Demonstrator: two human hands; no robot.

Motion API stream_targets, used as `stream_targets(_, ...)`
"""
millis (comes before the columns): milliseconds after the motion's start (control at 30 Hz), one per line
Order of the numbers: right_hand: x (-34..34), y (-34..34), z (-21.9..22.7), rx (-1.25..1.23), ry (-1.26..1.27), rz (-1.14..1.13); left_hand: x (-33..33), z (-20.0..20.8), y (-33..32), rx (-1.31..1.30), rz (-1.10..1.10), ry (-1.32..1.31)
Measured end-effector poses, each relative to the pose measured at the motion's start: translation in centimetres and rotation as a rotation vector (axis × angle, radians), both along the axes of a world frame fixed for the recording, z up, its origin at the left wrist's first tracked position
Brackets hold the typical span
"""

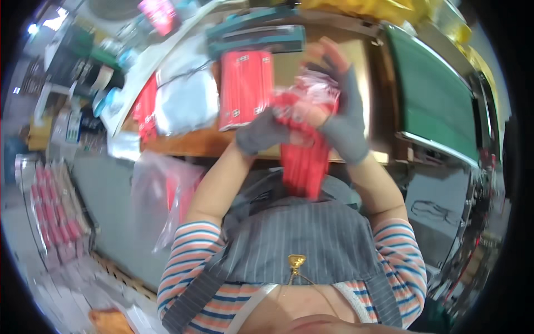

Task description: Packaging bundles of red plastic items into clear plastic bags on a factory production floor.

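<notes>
Both my hands wear grey fingerless gloves and are raised over the front edge of the work table. Between them is a red packet (305, 161) of long strips, with crinkled clear plastic at its upper end. My left hand (268, 132) is closed round the packet's left side. Across its upper part lies the thumb of my right hand (346, 119), pressing it to the palm, while the other fingers stretch upward, blurred by motion. Just left of them, a flat wrapped red pack (246, 89) lies on the table, beside a stack of clear plastic bags (187, 96).
A teal bar-shaped device (258, 40) stands behind the flat pack. More red packets (147, 108) lie left of the bags. A clear bag (161, 189) hangs below the table's left front. On the right is a green board-like surface (434, 92); a bin (53, 211) holds pink-red items.
</notes>
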State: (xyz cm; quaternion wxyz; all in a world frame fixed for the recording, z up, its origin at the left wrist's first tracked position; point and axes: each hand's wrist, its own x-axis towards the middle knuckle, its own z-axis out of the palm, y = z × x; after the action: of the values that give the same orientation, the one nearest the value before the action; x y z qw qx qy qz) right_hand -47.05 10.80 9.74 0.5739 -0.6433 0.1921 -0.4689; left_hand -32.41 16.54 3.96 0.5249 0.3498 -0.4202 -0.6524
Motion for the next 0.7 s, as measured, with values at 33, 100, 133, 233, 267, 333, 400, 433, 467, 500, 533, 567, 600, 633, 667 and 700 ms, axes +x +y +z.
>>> stream_targets(33, 0.5, -1.4, 0.0, -0.037, 0.075, -0.014, -0.1, 0.1, 0.0, 0.05, -0.059, 0.083)
stream_targets(100, 1.2, -3.0, -0.1, 0.585, 0.268, 0.582, -1.2, -3.8, 0.6, 0.121, -0.37, 0.719)
stream_targets(133, 1.6, -3.7, -2.5, 0.426, 0.338, 0.621, -1.8, -4.7, 1.6, 0.126, -0.358, 0.718)
stream_targets(233, 3.1, -3.5, -7.8, 0.502, 0.119, 0.705, 0.0, -7.1, 2.7, 0.007, 0.058, 0.361)
stream_targets(267, 3.2, -3.2, -8.0, 0.511, 0.124, 0.717, 1.6, -7.6, 3.1, -0.16, 0.289, -0.029)
stream_targets(333, 2.4, -2.7, -8.4, 0.543, 0.062, 0.625, 8.7, -4.4, 3.4, 0.012, 0.013, -0.755)
stream_targets(400, 2.6, -2.1, -7.6, 0.578, 0.05, 0.605, 17.3, -7.3, 4.7, 0.034, 0.684, -1.062)
stream_targets(433, 2.6, -1.9, -7.3, 0.627, 0.042, 0.575, 20.9, -7.9, 5.8, -0.227, 0.816, -1.587)
stream_targets(467, 2.8, -1.6, -7.4, 0.655, 0.043, 0.549, 23.3, -8.1, 6.3, -0.083, 0.709, -1.85)
stream_targets(500, 3.0, -1.1, -7.2, 0.628, 0.036, 0.562, 25.8, -8.6, 7.3, 0.049, 0.569, -1.697)
stream_targets(533, 3.1, -0.7, -6.9, 0.62, 0.066, 0.527, 27.5, -8.5, 7.4, 0.166, 0.43, -1.533)
stream_targets(567, 3.0, -0.6, -6.9, 0.617, 0.097, 0.479, 27.6, -7.6, 6.7, 0.143, 0.444, -1.538)
stream_targets(600, 2.8, -1.1, -7.3, 0.584, 0.122, 0.507, 27.7, -6.6, 6.4, 0.054, 0.458, -1.459)
stream_targets(633, 2.3, -1.2, -7.4, 0.572, 0.12, 0.499, 27.3, -5.8, 6.3, -0.029, 0.456, -1.374)
stream_targets(667, 2.0, -1.3, -7.6, 0.629, 0.111, 0.495, 25.9, -5.0, 5.7, -0.094, 0.581, -1.085)
stream_targets(700, 1.5, -1.7, -7.8, 0.692, 0.1, 0.476, 23.0, -2.6, 4.7, -0.071, 0.652, -0.836)
